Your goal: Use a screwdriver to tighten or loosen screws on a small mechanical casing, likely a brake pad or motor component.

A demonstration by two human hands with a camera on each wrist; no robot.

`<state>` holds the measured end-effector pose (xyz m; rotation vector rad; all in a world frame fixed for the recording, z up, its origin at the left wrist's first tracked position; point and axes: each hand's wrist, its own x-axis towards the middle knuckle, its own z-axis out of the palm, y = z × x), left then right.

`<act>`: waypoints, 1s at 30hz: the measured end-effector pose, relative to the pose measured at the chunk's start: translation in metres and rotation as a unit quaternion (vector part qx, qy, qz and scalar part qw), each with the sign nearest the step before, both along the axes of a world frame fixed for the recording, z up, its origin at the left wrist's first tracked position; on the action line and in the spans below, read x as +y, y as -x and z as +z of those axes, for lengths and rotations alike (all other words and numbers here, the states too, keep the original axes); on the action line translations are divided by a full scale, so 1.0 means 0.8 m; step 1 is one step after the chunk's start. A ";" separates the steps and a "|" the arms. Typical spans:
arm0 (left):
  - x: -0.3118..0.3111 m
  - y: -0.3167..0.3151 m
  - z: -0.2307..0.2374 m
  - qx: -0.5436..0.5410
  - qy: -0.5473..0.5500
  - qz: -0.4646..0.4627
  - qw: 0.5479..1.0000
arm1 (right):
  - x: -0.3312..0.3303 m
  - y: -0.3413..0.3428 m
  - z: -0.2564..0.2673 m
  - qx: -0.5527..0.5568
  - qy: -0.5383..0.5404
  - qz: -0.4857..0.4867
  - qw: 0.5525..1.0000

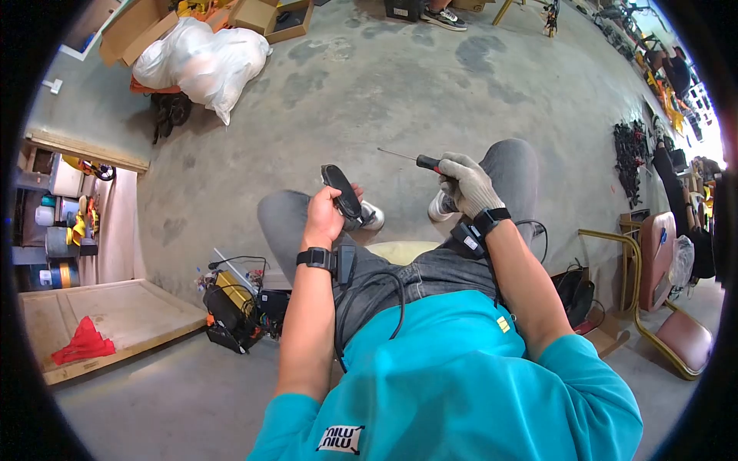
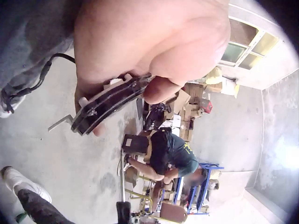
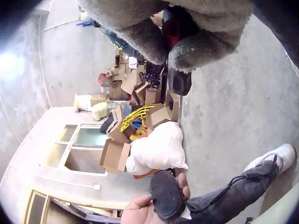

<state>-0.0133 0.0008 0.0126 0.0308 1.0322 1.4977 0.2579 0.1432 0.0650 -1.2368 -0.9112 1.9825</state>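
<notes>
My bare left hand (image 1: 326, 217) grips a black oblong part (image 1: 343, 192) with rounded ends, its thumb lying over the near side. In the left wrist view, the part's layered edge (image 2: 110, 106) shows pale tabs and a thin bent metal strip (image 2: 63, 123) jutting from one end. The right wrist view shows its dark, flat oval face (image 3: 167, 196). My right hand (image 1: 466, 184), in a pale knit glove, holds a screwdriver (image 1: 427, 162) by its black and red handle. The thin shaft points left toward the black part, with its tip apart from it.
A stuffed white bag (image 1: 204, 65) and cardboard boxes (image 1: 288, 19) stand at the far left. Beside my left leg lie a black device and cables (image 1: 234, 311). A wooden board (image 1: 138, 326) with a red cloth (image 1: 84, 342) is at left, a gold-framed chair (image 1: 684, 338) at right.
</notes>
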 end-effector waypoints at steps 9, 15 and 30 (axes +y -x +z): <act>0.034 -0.029 -0.011 -0.024 -0.011 -0.043 0.999 | 0.000 0.000 0.004 0.001 -0.005 -0.019 1.000; 0.024 -0.023 -0.003 -0.024 -0.004 -0.051 0.998 | 0.004 0.002 0.000 0.004 -0.014 -0.027 1.000; -0.025 0.019 -0.018 -0.019 -0.036 0.041 0.998 | -0.001 0.015 0.002 -0.071 -0.050 0.009 0.996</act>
